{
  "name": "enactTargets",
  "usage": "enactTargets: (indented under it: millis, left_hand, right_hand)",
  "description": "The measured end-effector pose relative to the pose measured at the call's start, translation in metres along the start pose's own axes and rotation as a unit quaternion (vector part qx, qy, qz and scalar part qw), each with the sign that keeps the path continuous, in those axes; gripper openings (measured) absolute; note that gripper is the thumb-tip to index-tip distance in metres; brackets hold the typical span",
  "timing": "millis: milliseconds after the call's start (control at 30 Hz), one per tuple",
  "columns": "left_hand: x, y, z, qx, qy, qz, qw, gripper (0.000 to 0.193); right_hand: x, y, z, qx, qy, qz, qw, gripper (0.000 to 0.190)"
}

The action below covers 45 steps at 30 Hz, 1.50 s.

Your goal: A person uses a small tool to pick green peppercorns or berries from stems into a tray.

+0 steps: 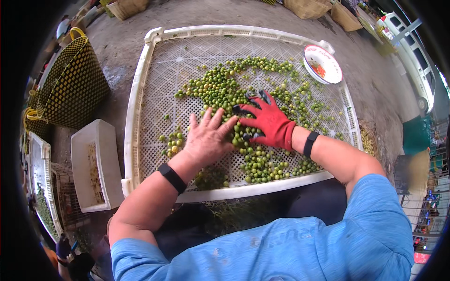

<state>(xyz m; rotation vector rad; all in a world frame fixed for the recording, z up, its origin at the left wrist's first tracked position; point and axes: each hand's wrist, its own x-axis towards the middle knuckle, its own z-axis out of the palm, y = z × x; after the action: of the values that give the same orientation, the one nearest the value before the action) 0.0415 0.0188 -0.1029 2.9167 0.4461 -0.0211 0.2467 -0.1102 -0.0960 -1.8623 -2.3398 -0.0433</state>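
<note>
A white plastic mesh tray [154,105] lies before me with many small round green fruits [216,82] spread over it, some of them yellowish. My left hand [207,138], bare, rests palm down with fingers spread at the near edge of the main heap. Just right of it, my right hand [269,123] wears a red glove with dark fingertips, and its spread fingers touch the fruits. Between the two hands lie more fruits, partly hidden by the fingers. A smaller group of fruits [260,165] sits near the tray's front rim.
A white enamel bowl [328,63] with a red rim and orange-red bits inside sits on the tray's far right corner. At left stand a black and yellow woven basket [75,80] and a white foam box [82,168]. Large woven baskets [306,7] and a white van [407,52] are farther off.
</note>
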Motion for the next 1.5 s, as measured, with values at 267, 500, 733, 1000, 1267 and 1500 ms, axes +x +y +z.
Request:
enactTargets:
  millis: [267, 500, 733, 1000, 1267, 1500]
  left_hand:
    - [0.023, -0.036, -0.062, -0.109, 0.159, -0.086, 0.978, 0.026]
    - [0.11, -0.03, -0.051, -0.065, 0.128, -0.105, 0.984, 0.039]
    - [0.143, -0.041, 0.006, -0.109, 0.171, -0.135, 0.97, 0.015]
    - [0.126, -0.041, -0.02, -0.294, 0.178, -0.144, 0.928, 0.016]
    - [0.098, 0.043, -0.072, -0.579, 0.126, -0.153, 0.791, 0.008]
    - [0.094, 0.078, -0.044, -0.669, 0.079, -0.156, 0.723, 0.006]
  right_hand:
    - [-0.01, 0.01, -0.012, 0.019, 0.103, 0.195, 0.975, 0.05]
    - [-0.04, -0.036, -0.08, 0.252, 0.063, 0.304, 0.917, 0.047]
    - [-0.06, -0.047, -0.114, 0.287, 0.166, 0.332, 0.883, 0.043]
    - [-0.052, -0.029, -0.141, 0.405, 0.224, 0.383, 0.799, 0.038]
    - [-0.031, -0.008, -0.094, 0.458, 0.27, 0.356, 0.769, 0.052]
    - [-0.032, -0.012, -0.058, 0.466, 0.182, 0.286, 0.817, 0.051]
